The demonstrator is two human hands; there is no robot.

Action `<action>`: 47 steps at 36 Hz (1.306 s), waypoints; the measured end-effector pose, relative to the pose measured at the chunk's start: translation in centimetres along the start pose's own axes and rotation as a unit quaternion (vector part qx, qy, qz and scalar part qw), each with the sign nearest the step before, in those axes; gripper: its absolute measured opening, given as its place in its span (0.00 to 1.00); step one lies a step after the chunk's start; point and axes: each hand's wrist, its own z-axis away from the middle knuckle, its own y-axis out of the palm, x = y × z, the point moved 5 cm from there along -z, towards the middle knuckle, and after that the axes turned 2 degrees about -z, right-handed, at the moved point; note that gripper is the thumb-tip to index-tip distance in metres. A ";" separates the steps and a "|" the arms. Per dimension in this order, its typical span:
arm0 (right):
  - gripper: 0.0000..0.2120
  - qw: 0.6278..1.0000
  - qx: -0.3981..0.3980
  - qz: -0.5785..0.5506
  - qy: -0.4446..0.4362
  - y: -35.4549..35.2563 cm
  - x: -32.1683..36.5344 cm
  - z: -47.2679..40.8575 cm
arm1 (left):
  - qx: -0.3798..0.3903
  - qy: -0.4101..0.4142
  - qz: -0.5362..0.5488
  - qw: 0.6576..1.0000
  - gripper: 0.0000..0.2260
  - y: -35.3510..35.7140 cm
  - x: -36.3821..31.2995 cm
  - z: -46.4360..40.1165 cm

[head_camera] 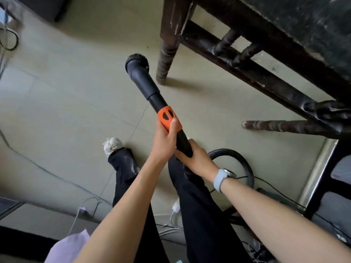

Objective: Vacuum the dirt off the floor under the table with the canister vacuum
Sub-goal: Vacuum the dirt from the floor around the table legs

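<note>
Nearest the camera, 2 bare forearms reach forward over dark trousers, both meeting on the wand (152,92). The right hand (193,158), a watch (224,178) on its wrist, has its fingers curled round the wand's lower black end, just where the hose (245,164) loops away behind it; that rear grip probably steers and takes the weight. The left hand (166,138) wraps its fingers round the tube at the orange collar (169,118), thumb lying over the collar, likely to aim the tip. With 2 hands spaced along the tube, the wand can be pushed out at a low slant.

A shoe (112,146) is planted on the floor (66,95) to the left, and loose cables trail near the feet.

Further out, the round brush head (137,62) sits at the wand's far end, close beside the nearest table leg (166,59) but apart from it. Whether the bristles touch the tiles I cannot tell. It is outside the table (284,35), so the floor beneath seems not yet reached. Dirt is too fine to make out.
</note>
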 end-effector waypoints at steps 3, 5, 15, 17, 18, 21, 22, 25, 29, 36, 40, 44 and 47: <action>0.14 1.000 0.008 0.018 -0.004 2.0 2.6 -0.1 | 0.000 0.018 0.020 1.000 0.08 -4.3 -1.6 -0.7; 0.14 0.999 0.004 0.035 -0.011 3.5 5.2 -0.1 | 0.001 0.020 0.034 0.999 0.06 -7.7 -2.7 -1.0; 0.21 0.993 -0.057 0.079 -0.067 12.3 19.9 0.2 | -0.007 0.007 0.036 0.999 0.11 -23.5 -8.3 -3.2; 0.22 0.992 -0.075 0.073 -0.074 12.9 22.2 -0.1 | 0.000 0.003 0.035 0.999 0.11 -24.9 -9.7 -4.1; 0.22 0.992 -0.084 0.063 -0.075 13.0 23.3 -0.4 | 0.005 0.002 0.038 0.999 0.10 -25.4 -10.5 -4.6; 0.21 0.992 -0.103 0.033 -0.067 12.5 26.2 -1.4 | 0.016 0.003 0.045 0.999 0.09 -25.9 -12.8 -6.4; 0.19 0.992 -0.106 0.020 -0.060 12.2 27.0 -1.9 | 0.020 0.003 0.039 0.999 0.09 -25.9 -13.5 -7.1; 0.15 0.991 -0.121 -0.016 -0.048 11.3 29.0 -3.5 | 0.038 -0.012 0.004 0.999 0.10 -25.8 -14.5 -10.1; 0.16 0.990 -0.132 -0.046 -0.013 10.3 30.7 -6.0 | 0.069 -0.033 -0.068 0.995 0.14 -25.6 -15.6 -14.4; 0.18 0.985 -0.140 -0.098 0.016 7.5 35.8 -11.4 | 0.117 -0.060 -0.142 0.981 0.15 -25.9 -18.6 -23.1; 0.17 0.977 -0.158 -0.138 0.022 5.9 38.9 -13.7 | 0.136 -0.050 -0.163 0.976 0.17 -25.5 -21.6 -27.0; 0.19 0.970 -0.186 -0.155 0.031 4.3 41.1 -15.6 | 0.147 -0.074 -0.195 0.967 0.26 -25.1 -23.4 -30.4; 0.19 0.958 -0.221 -0.179 0.040 3.3 42.3 -16.9 | 0.174 -0.085 -0.217 0.957 0.29 -24.2 -24.7 -32.5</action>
